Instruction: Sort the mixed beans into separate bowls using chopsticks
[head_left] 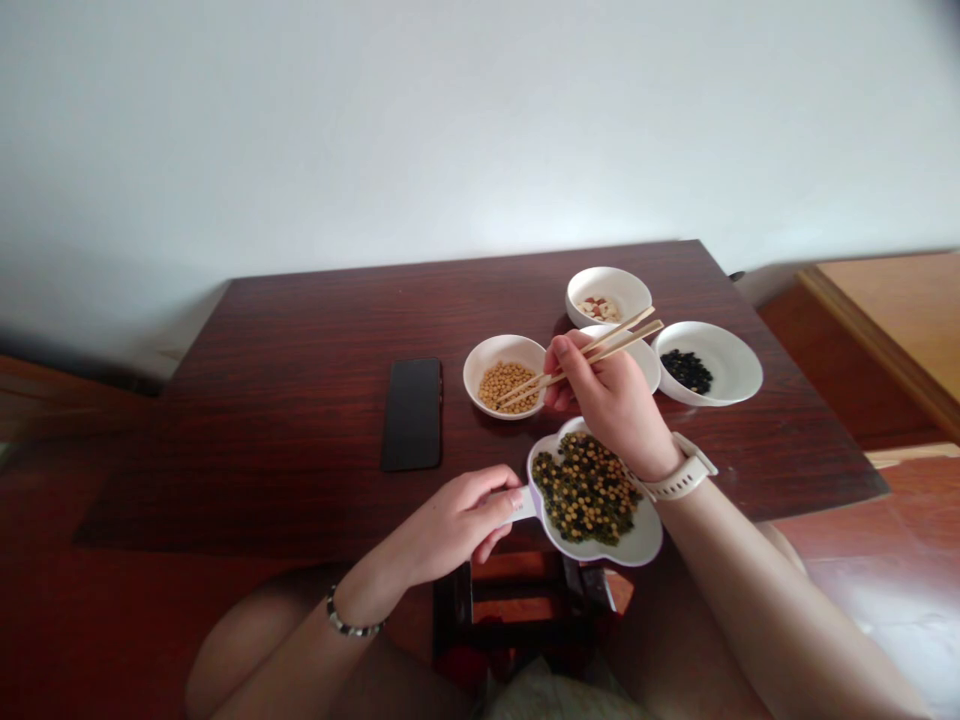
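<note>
I have the pale wooden chopsticks point(606, 351) pinched between thumb and fingers of the right hand point(604, 385), their butt ends slanting up toward two o'clock and their tips down inside a small white bowl point(497, 349) of yellow beans point(504, 382). From here the tips are too small for me to say whether they grip a bean or only lie among them.

My left hand point(476, 510) is closed around the short handle point(525, 505) of a white scalloped dish point(642, 540), at that dish's nine o'clock. Green and yellow beans point(589, 490) lie mixed in it, and its six o'clock rim shows past the near edge of the dark surface point(300, 380).

Taking the dish as my clock centre, I find the yellow-bean bowl at eleven and a dark phone point(412, 413) lying flat at ten. At twelve, farthest off, sits a bowl point(628, 290) with pale and reddish-brown pieces point(600, 309); nearer, just past twelve, a third bowl point(643, 352) is partly covered by the right hand. At half past one stands a wider bowl point(731, 365) with black beans point(686, 370) gathered toward its nine o'clock side
</note>
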